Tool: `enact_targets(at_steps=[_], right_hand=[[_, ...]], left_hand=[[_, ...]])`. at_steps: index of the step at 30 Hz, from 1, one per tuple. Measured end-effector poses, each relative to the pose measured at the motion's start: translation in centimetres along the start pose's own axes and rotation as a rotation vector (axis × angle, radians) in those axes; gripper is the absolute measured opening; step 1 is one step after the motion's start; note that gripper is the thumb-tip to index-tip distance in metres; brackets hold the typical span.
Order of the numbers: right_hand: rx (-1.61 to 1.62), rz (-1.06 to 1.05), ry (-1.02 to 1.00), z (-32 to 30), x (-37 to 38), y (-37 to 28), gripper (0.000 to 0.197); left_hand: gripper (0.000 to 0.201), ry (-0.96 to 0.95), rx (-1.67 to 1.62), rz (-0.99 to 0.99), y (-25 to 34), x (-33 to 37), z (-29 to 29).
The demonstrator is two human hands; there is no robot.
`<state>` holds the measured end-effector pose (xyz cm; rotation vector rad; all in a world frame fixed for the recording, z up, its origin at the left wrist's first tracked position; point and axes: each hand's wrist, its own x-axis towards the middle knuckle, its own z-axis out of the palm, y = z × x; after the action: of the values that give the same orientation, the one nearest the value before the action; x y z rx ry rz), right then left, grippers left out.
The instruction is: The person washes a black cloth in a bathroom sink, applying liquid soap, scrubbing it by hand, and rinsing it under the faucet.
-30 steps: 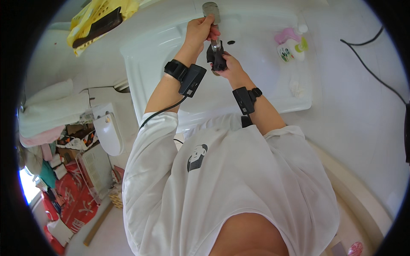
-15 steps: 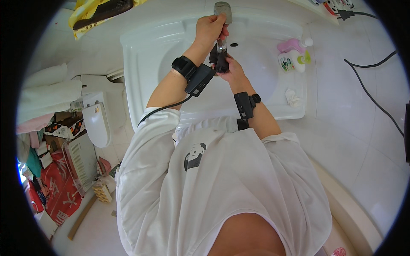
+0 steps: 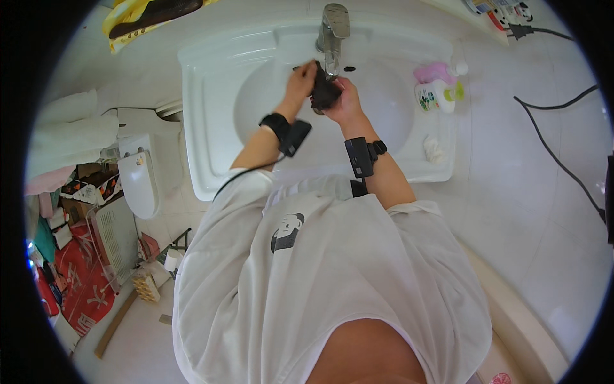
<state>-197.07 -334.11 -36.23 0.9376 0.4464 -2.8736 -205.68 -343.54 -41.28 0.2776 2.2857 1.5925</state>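
At the far left a white toilet [image 3: 137, 182] stands beside the white sink [image 3: 211, 147], with folded pale towels [image 3: 67, 137] further out and a yellow cloth [image 3: 137, 16] lying above the sink's left corner.

Over the basin, the left hand [image 3: 302, 82] comes up from a forearm that wears a black wrist strap with a small black box [image 3: 286, 131]. Its fingers are curled together against the left side of a dark cloth [image 3: 324, 93] – a small, bunched black piece held directly under the spout of the metal tap [image 3: 332, 32], above the middle of the bowl.

The right hand [image 3: 345, 102] closes on the same cloth from the right and below, fingers wrapped around it, so that both hands grip it between them. Its wrist carries a matching black strap and box [image 3: 361, 155].

Further right, on the sink's rim, stand a pink bottle [image 3: 435, 72] and a white bottle with a green cap [image 3: 438, 97], just beside each other – a crumpled white scrap [image 3: 433, 148] lies nearer the front edge. A black cable [image 3: 556, 153] trails across the white surface at the far right.
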Motion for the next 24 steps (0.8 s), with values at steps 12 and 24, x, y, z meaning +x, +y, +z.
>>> enact_targets(at_steps=[12, 24], right_hand=[[-0.052, 0.058, -0.078, -2.6, 1.6, 0.1, 0.033], [-0.016, 0.164, -0.072, -0.1, -0.5, -0.1, 0.041]], left_hand=[[0.038, 0.059, -0.066, 0.221, 2.5, -3.1, 3.5], [0.035, 0.07, -0.12, 0.138, 3.5, -0.9, 1.1]])
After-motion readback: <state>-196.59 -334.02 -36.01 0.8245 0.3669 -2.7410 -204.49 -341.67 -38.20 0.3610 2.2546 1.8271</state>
